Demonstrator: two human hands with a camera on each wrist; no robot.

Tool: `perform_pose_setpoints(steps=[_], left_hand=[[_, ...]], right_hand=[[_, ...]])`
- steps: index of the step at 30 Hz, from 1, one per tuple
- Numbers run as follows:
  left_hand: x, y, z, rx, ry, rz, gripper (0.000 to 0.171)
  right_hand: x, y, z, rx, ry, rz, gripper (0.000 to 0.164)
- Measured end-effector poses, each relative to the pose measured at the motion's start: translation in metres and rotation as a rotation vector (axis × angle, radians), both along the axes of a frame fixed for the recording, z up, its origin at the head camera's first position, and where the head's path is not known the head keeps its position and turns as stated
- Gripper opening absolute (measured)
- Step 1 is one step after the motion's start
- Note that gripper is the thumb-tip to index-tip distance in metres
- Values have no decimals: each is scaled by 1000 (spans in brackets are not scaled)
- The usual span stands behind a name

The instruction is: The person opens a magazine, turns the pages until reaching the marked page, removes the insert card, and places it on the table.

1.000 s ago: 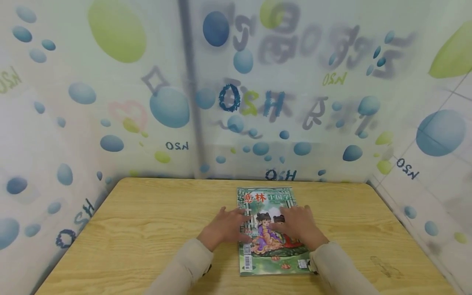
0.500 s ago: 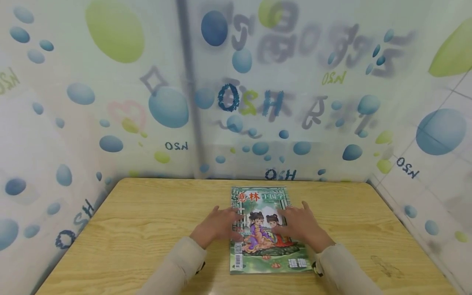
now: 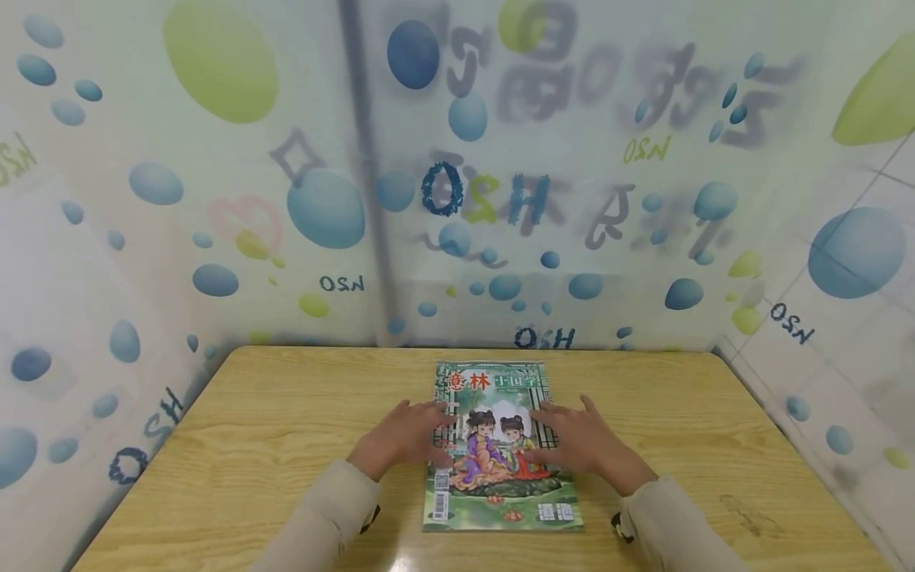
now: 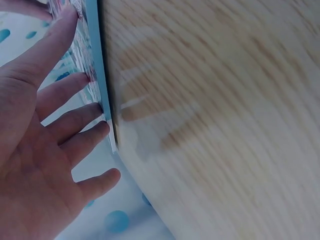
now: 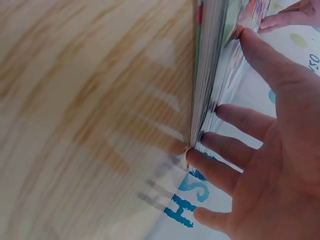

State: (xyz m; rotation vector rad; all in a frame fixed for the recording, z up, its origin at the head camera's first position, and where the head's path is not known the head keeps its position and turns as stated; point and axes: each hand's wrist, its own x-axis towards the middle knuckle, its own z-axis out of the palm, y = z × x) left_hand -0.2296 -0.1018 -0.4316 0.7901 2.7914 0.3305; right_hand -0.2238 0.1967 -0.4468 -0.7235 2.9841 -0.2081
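Observation:
A magazine [image 3: 493, 465] with a green cover, red title characters and two cartoon girls lies flat on the wooden table. My left hand [image 3: 400, 437] is at its left side, fingers spread, fingertips overlapping the cover's margin. In the left wrist view, the thumb [image 4: 65, 22] is on the cover and the fingertips [image 4: 104, 127] are at the spine edge. On the other side, my right hand [image 3: 589, 445] reaches over the right margin with fingers extended. The right wrist view has its fingertips [image 5: 192, 155] along the page edges and its thumb [image 5: 250, 40] on the cover.
The pale wooden table [image 3: 286, 445] has a dark smudge [image 3: 750, 516] at its front right. A white curtain [image 3: 608, 143] printed with blue and green drops and H2O lettering stands behind the table and along both sides.
The magazine has slid left across the table. My left hand has moved left with it, while my right hand has shifted slightly rightward, uncovering more of the second girl.

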Motion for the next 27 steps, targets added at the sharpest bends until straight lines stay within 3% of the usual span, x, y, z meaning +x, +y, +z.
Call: perform_pose_setpoints(steps=[10,15,19,24,27], left_hand=[[0,-6,0,44,-26,-5,68],[2,-7,2,69,-47,-9,68],[3,-7,3,68,-35,-20,67],[5,-4,1,63,-30,-20,64],[10,2,0,34,-5,-73,54]], right_hand=[[8,11,1,-100,-54,86,86],[12,21,5,-170,-223,195,107],[17,27,8,-185,-306,245,112],[18,30,8,-212,-329,268,112],[18,29,7,-210,-328,271,112]])
